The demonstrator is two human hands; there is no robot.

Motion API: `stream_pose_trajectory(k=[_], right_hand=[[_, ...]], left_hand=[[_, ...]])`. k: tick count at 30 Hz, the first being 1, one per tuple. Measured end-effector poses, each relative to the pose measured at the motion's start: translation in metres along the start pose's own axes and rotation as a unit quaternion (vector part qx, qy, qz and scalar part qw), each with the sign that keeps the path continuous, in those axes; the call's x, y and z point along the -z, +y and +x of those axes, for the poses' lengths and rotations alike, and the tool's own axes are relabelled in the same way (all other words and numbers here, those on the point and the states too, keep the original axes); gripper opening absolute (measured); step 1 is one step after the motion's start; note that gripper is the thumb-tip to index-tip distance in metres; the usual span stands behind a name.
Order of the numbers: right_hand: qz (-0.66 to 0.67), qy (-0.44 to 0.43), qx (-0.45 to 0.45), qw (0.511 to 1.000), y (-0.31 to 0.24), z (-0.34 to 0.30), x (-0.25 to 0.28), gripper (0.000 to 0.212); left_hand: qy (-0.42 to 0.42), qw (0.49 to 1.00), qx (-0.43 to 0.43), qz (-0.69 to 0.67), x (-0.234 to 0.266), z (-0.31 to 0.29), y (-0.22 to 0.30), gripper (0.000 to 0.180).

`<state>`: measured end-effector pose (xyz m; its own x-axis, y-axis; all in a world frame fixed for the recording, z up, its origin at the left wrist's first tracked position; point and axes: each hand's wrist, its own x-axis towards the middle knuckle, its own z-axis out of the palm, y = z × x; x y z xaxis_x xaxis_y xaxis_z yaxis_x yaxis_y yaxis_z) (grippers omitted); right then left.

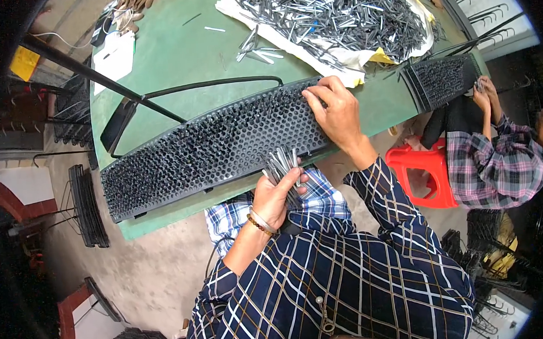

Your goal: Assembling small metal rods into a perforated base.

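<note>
A long black panel (246, 147) full of small honeycomb holes lies slantwise along the table's near edge. Short dark pieces stand densely in its left part and along its far side; bare holes show toward the near right. My left hand (269, 200) is closed around a bunch of thin silvery metal strips (278, 163), their ends fanning up just off the panel's near edge. Over the panel's right end, my right hand (338, 114) has its thumb and fingers bent together, touching or nearly touching the panel. Whatever they pinch is too small to make out.
Many metal strips (337, 19) are heaped on a white sack (277, 37) across the green table (173, 46). A few loose strips (255, 51) lie beside it. A black bar (94, 75) crosses at left. At right, a person (498, 157) works at another black panel (442, 81) near a red stool (422, 177).
</note>
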<state>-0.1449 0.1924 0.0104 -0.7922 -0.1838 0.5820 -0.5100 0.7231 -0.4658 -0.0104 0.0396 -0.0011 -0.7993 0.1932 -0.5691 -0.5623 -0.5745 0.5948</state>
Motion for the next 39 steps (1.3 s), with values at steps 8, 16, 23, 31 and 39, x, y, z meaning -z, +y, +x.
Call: stream_pose_trajectory(k=[8,16,23,31,39], right_hand=[[0.018,-0.017,0.024,0.999,0.006,-0.001,0.005,0.011],[0.056,-0.041,-0.005,0.998,0.005,0.002,0.010,0.013],[0.306,-0.260,-0.217,0.890,-0.011,-0.018,0.029,0.018],[0.467,-0.266,-0.349,0.768,-0.028,-0.042,0.027,0.022],[0.457,-0.318,-0.369,0.745,-0.029,-0.044,0.032,0.023]], left_hand=[[-0.001,0.999,0.030,-0.024,0.002,0.002,-0.001,0.023],[-0.005,0.999,0.033,-0.021,-0.001,0.002,0.001,0.018],[-0.003,1.000,0.023,-0.005,-0.001,0.000,0.007,0.017],[-0.001,1.000,0.017,0.018,-0.010,0.000,0.007,0.021],[0.002,1.000,0.005,0.025,-0.012,0.000,0.007,0.025]])
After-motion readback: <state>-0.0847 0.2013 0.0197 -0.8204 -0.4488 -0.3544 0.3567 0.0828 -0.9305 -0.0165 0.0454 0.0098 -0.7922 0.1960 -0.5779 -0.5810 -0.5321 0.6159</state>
